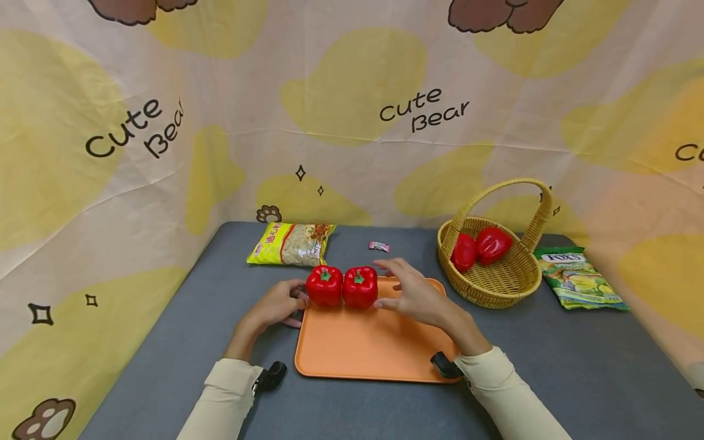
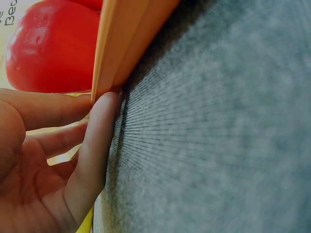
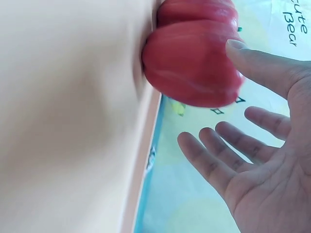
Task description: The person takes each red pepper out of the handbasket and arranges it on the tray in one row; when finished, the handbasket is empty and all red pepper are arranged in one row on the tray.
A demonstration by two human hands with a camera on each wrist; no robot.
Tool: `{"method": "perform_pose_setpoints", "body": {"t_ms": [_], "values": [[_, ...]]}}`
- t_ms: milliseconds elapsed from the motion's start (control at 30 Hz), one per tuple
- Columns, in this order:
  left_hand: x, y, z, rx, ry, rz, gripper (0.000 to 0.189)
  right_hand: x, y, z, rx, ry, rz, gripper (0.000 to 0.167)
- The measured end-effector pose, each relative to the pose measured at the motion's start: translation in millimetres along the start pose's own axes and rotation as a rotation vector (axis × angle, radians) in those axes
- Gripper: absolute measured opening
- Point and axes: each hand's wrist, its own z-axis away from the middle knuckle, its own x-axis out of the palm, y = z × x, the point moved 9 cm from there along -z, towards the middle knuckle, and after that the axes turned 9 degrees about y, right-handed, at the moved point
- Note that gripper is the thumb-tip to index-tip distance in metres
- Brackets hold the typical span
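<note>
Two red bell peppers with green stems stand side by side at the far left part of the orange tray: a left pepper and a right pepper. At the tray's left edge my left hand pinches the rim between thumb and forefinger, close beside the left pepper. My right hand is over the tray with its fingers spread, just right of the right pepper. In the right wrist view the palm holds nothing, and the thumb overlaps the pepper.
A wicker basket with two red peppers inside stands at the back right, its handle raised. Beside it lies a green candy bag. A yellow snack bag and a small pink wrapped candy lie behind the tray.
</note>
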Motion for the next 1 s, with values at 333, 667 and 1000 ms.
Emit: {"method": "perform_pose_setpoints", "body": {"t_ms": [333, 667, 1000], "values": [[0.3, 0.0, 2.0, -0.002, -0.001, -0.008, 0.05, -44.4, -3.5, 23.1, -0.106, 0.095, 0.066, 0.063], [1.4, -0.4, -0.6, 0.001, -0.011, 0.011, 0.05, -94.6, 14.3, 43.8, -0.104, 0.21, 0.154, 0.054], [0.3, 1.1, 1.2, 0.003, -0.006, -0.004, 0.051, -136.8, 34.8, 51.4, -0.124, 0.293, 0.152, 0.046]]}}
